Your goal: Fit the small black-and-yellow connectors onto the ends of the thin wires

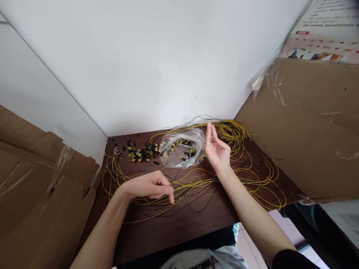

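Observation:
My left hand (153, 186) is low over the front bundle of yellow and black wires (196, 183), its thumb and fingers pinched on a thin black wire (179, 170). The wire slants up from there toward my right hand (218, 151). That hand is raised, palm turned inward, with its fingertips pressed together at the wire's upper end. Between and behind my hands lies a clear plastic bag (182, 160) containing small black and yellow connectors. Just left of the bag, more black and yellow connectors (143, 153) form a loose pile.
A coil of yellow wire (231, 132) lies at the back right of the dark wooden table (179, 231). Small black pieces (129, 142) are scattered at the back left. Cardboard sheets (303, 130) flank both sides, and a white wall (168, 67) stands behind.

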Tool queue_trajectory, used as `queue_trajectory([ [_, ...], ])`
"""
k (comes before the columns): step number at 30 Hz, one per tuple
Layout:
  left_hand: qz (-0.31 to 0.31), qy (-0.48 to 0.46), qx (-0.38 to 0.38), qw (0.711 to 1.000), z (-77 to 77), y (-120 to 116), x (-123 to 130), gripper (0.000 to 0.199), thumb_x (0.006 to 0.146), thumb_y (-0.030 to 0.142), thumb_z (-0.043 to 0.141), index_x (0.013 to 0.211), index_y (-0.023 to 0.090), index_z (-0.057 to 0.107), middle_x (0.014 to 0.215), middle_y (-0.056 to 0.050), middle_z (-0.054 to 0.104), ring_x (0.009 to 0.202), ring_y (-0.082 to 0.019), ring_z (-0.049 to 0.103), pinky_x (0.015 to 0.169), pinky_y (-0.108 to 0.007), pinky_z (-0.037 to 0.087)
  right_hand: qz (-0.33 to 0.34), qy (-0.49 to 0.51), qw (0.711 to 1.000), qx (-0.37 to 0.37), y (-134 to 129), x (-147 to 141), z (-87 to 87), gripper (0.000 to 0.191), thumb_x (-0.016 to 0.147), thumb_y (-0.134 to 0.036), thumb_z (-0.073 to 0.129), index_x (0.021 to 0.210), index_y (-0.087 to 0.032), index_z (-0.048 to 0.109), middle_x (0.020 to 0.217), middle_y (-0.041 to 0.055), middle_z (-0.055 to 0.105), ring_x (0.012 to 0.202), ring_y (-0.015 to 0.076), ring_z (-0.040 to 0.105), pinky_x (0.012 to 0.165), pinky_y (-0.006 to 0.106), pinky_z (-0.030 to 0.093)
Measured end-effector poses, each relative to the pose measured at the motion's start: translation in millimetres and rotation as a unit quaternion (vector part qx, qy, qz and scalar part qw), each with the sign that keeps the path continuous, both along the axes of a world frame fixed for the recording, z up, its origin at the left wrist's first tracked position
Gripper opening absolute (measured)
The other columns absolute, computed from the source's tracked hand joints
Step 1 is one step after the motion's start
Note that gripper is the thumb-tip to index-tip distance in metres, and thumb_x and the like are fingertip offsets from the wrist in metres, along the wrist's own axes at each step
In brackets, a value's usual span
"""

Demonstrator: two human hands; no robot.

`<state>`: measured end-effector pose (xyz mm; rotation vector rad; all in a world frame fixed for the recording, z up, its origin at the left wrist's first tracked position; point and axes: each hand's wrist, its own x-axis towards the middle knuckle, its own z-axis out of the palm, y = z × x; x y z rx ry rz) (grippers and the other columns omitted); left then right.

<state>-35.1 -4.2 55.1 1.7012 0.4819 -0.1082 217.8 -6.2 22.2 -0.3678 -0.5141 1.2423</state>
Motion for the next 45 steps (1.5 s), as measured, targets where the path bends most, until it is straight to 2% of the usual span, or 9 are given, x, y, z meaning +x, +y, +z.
queue_trajectory([
  [6,-0.012,-0.062,-0.032,0.998,2.0,7.9,-20.7,0.042,0.077,0.051,0.052,0.078,0.016,0.076,0.038,-0.002,0.038,0.037,-0.01,0.03,0.042,-0.027,0.023,0.009,0.016,0.998,-0.061,9.7,6.3,-9.4,0.013,0.078,-0.013,0.058,0.085,-0.022,0.065,0.097,-0.0012,0.067,0.105,0.0064,0.058,0.076,0.013,0.056],
  [12,0.193,-0.236,-0.141,0.942,-5.6,6.8,-18.8,0.03,0.074,0.044,0.062,0.082,0.019,0.074,0.033,0.006,0.022,0.036,-0.005,0.017,0.04,-0.022,0.016,0.066,0.069,0.993,-0.063,1.2,6.2,-1.5,0.024,0.078,-0.004,0.049,0.081,-0.023,0.064,0.087,-0.0012,0.067,0.076,0.0046,0.062,0.045,0.007,0.049],
  [17,0.298,-0.306,-0.18,0.886,-6.2,10.6,-9.9,0.027,0.079,0.038,0.059,0.089,0.017,0.072,0.041,0.008,0.017,0.039,-0.005,0.014,0.04,-0.018,0.015,0.091,0.095,0.991,0.041,-9.8,9.2,7.2,0.029,0.077,-0.005,0.049,0.092,-0.026,0.063,0.076,-0.0053,0.063,0.063,0.0006,0.058,0.036,0.002,0.039],
  [23,0.355,-0.285,-0.215,0.864,-13.7,19.1,-6.6,0.037,0.088,0.039,0.045,0.101,0.011,0.065,0.043,0.008,0.02,0.039,-0.005,0.013,0.039,-0.017,0.014,0.071,-0.115,0.99,-0.04,-3.3,4.8,7.7,0.023,0.067,-0.007,0.063,0.084,-0.023,0.066,0.073,-0.004,0.065,0.063,0.0032,0.058,0.04,0.008,0.038],
  [29,0.384,-0.3,-0.198,0.85,-21.8,20.5,0.4,0.033,0.086,0.031,0.051,0.107,0.009,0.061,0.049,0.005,0.031,0.043,-0.005,0.023,0.042,-0.019,0.017,0.002,-0.334,0.94,-0.074,1.5,-13.5,-7.2,0.016,0.064,-0.021,0.072,0.078,-0.015,0.068,0.075,0.0038,0.069,0.067,0.0116,0.061,0.052,0.02,0.044],
  [33,0.393,-0.308,-0.173,0.849,-25.4,20.6,3.7,0.033,0.083,0.027,0.055,0.111,0.011,0.058,0.052,0.005,0.035,0.046,-0.006,0.026,0.044,-0.02,0.02,-0.024,-0.392,0.918,-0.054,-0.1,-19.2,-10.0,0.016,0.067,-0.025,0.07,0.079,-0.015,0.067,0.074,0.0032,0.068,0.066,0.0116,0.06,0.061,0.024,0.046],
  [36,0.415,-0.303,-0.136,0.847,-27.3,20.9,5.2,0.03,0.079,0.023,0.059,0.107,0.011,0.06,0.057,0.003,0.041,0.05,-0.007,0.03,0.046,-0.02,0.023,-0.012,-0.348,0.936,-0.043,-1.9,-17.1,-4.9,0.016,0.07,-0.026,0.068,0.082,-0.017,0.064,0.075,0.0017,0.067,0.059,0.0097,0.057,0.055,0.022,0.043],
  [40,0.437,-0.306,-0.127,0.836,-29.1,21.3,7.6,0.02,0.08,0.023,0.057,0.095,0.01,0.063,0.054,0.004,0.034,0.048,-0.006,0.026,0.045,-0.019,0.021,0.042,-0.172,0.984,-0.03,-3.8,-8.6,7.1,0.014,0.073,-0.024,0.064,0.084,-0.022,0.055,0.06,-0.0072,0.057,0.042,0.0038,0.041,0.049,0.019,0.039],
  [45,0.45,-0.307,-0.125,0.829,-34.9,20.6,12.8,0.018,0.081,0.023,0.054,0.092,0.011,0.061,0.053,0.005,0.031,0.047,-0.005,0.024,0.044,-0.018,0.021,0.085,-0.121,0.988,-0.054,-2.6,-2.2,9.0,0.018,0.074,-0.023,0.062,0.085,-0.023,0.049,0.051,-0.0112,0.044,0.036,0.002,0.027,0.042,0.016,0.031],
])
